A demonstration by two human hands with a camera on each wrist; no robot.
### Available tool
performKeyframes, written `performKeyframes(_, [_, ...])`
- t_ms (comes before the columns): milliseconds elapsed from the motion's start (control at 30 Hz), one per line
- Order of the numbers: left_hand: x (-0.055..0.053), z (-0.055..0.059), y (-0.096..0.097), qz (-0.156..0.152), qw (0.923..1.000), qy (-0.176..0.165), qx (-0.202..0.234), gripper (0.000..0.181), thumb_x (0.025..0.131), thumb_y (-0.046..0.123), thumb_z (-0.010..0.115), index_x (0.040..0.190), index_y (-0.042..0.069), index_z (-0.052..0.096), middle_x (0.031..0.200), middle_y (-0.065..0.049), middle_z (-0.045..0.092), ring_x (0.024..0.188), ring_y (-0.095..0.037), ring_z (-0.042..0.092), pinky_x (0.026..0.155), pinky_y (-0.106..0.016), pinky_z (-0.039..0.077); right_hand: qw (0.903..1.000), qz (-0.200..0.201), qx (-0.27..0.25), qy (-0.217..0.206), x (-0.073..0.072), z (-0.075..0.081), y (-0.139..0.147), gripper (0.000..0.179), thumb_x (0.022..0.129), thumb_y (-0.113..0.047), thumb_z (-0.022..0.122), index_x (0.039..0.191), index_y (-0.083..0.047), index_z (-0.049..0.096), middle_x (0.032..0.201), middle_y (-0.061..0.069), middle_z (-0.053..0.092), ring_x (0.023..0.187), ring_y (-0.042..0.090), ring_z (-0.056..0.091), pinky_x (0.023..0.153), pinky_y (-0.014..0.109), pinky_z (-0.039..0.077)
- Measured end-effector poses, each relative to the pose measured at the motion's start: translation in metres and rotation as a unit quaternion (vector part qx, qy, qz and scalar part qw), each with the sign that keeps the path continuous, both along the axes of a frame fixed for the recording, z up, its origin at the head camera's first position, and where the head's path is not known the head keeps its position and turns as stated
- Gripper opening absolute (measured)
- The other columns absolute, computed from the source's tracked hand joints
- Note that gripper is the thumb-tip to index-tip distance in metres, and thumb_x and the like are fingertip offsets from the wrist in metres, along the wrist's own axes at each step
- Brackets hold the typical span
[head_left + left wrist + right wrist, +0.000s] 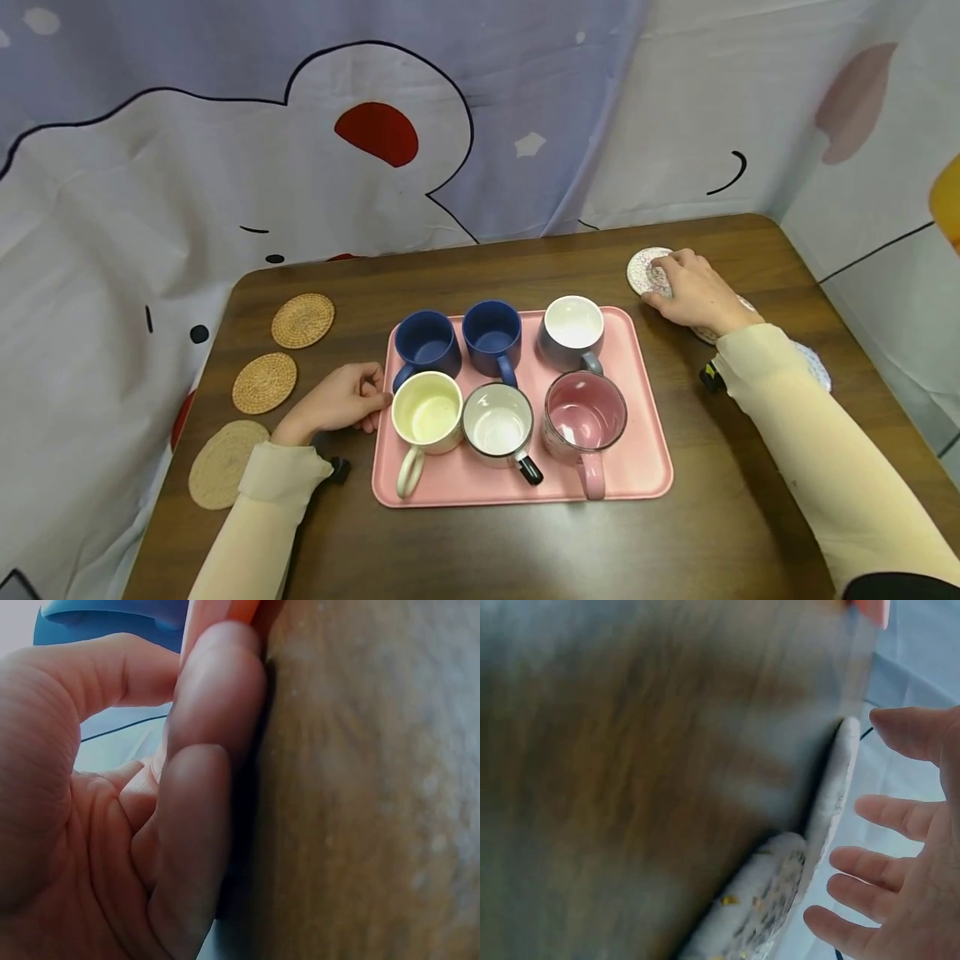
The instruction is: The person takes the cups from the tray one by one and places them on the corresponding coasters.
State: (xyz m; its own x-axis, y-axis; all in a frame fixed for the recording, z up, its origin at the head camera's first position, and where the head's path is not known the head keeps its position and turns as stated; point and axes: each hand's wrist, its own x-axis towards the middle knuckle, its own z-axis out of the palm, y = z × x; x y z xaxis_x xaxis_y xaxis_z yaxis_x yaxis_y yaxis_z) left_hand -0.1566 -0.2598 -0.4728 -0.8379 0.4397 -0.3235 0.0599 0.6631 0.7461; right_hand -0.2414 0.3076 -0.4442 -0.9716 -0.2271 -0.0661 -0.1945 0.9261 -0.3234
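A pink tray [465,493] carries several mugs and lies on the table. My left hand [347,398] is at its left rim, thumb above and fingers curled below, pinching the edge; the left wrist view shows the tray edge [206,622] between thumb and fingers. Above the far right of the table, my right hand [693,292] hovers over a white speckled round coaster [643,271]. In the right wrist view its fingers [885,817] are spread apart and hold nothing, with coasters [836,772] beside them. A second coaster is partly hidden under that hand.
Three woven coasters [302,321] line the table's left side. Another patterned coaster [813,367] is partly covered by the right sleeve. On the tray, blue mugs [427,342] and a grey mug [572,333] stand behind a yellow mug [427,412], a white mug [498,421] and a pink mug [585,417].
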Motion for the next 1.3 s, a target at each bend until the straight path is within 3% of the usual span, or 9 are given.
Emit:
performKeyframes(333, [0.0, -0.001, 0.0, 0.007, 0.9999, -0.008, 0.009, 0.017, 0.095, 0.016, 0.069, 0.092, 0.004, 0.058, 0.063, -0.009, 0.07, 0.053, -0.02, 0.068, 0.05, -0.029, 0.054, 0.9987, -0.005, 0.028, -0.041, -0.01, -0.001, 0.003, 0.068, 0.097, -0.036, 0.065, 0.146, 0.007, 0.045, 0.148, 0.04, 0.036, 0.134, 0.059, 0.04, 0.108, 0.073, 0.036])
performKeyframes(1000, [-0.003, -0.004, 0.0, 0.003, 0.9996, -0.014, 0.023, 0.018, 0.096, 0.016, 0.068, 0.093, 0.002, 0.057, 0.06, -0.008, 0.069, 0.051, -0.019, 0.067, 0.048, -0.029, 0.053, 0.9976, 0.047, 0.03, -0.042, -0.028, 0.003, -0.039, 0.062, 0.094, -0.03, 0.07, 0.146, -0.002, 0.052, 0.148, 0.036, 0.042, 0.135, 0.057, 0.044, 0.113, 0.066, 0.037])
performKeyframes(1300, [-0.003, -0.005, 0.002, -0.003, 0.999, -0.025, 0.038, 0.019, 0.097, 0.015, 0.068, 0.093, 0.001, 0.055, 0.061, -0.01, 0.07, 0.051, -0.019, 0.067, 0.048, -0.029, 0.054, 0.996, 0.084, 0.024, -0.021, -0.034, 0.004, -0.057, 0.058, 0.091, -0.026, 0.073, 0.141, -0.001, 0.058, 0.144, 0.034, 0.049, 0.132, 0.056, 0.049, 0.112, 0.065, 0.039])
